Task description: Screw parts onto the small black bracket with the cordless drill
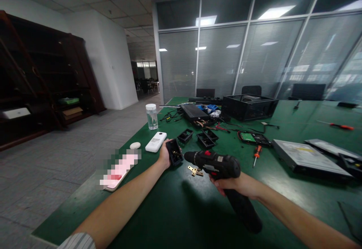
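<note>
Our left fingers grip a small, black, rectangular plastic box; just right of that box, our right fingers wrap a black pistol-shaped power drill, barrel pointing boxward.

Mosaic squares blur most of the phone, the box largely hides the fingers of the left hand, the brassy bits inside are too small to identify, and the left edge cuts off the cabinet.

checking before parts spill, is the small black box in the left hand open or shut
Open: the small black box in the left hand shows its uncovered inside to the camera, with brass-coloured bits visible within.
</note>
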The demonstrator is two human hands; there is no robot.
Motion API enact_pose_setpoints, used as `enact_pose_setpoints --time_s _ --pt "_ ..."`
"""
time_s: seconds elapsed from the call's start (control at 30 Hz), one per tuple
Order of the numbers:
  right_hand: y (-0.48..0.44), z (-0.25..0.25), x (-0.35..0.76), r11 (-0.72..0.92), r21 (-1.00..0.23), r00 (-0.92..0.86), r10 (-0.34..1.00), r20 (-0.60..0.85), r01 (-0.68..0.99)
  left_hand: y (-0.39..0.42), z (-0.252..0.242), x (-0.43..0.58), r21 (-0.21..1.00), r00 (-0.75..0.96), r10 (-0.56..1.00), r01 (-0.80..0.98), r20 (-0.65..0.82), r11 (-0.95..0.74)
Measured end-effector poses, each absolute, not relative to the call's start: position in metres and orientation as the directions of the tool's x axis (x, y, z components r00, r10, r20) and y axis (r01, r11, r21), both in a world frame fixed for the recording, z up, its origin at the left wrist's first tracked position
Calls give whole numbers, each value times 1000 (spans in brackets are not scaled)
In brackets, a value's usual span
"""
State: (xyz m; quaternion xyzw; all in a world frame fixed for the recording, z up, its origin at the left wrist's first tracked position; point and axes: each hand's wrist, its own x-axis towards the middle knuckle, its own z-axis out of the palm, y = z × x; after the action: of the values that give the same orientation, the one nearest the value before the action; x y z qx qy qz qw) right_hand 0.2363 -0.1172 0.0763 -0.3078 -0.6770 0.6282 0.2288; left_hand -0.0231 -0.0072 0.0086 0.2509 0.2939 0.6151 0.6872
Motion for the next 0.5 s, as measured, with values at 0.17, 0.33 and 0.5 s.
enact_pose_setpoints --time_s 0.17,0.33,0.5 --pt "-116 73 237 35 -990 -701 709 -74 140 -8 9 -23 695 63 995 -712 -78 100" --pt "-114 69 239 57 -987 -703 708 -65 149 -10 12 -22 673 63 995 -733 -83 103" --pt "-115 70 239 32 -991 -707 703 -71 131 -14 16 -20 657 23 995 -749 -99 82"
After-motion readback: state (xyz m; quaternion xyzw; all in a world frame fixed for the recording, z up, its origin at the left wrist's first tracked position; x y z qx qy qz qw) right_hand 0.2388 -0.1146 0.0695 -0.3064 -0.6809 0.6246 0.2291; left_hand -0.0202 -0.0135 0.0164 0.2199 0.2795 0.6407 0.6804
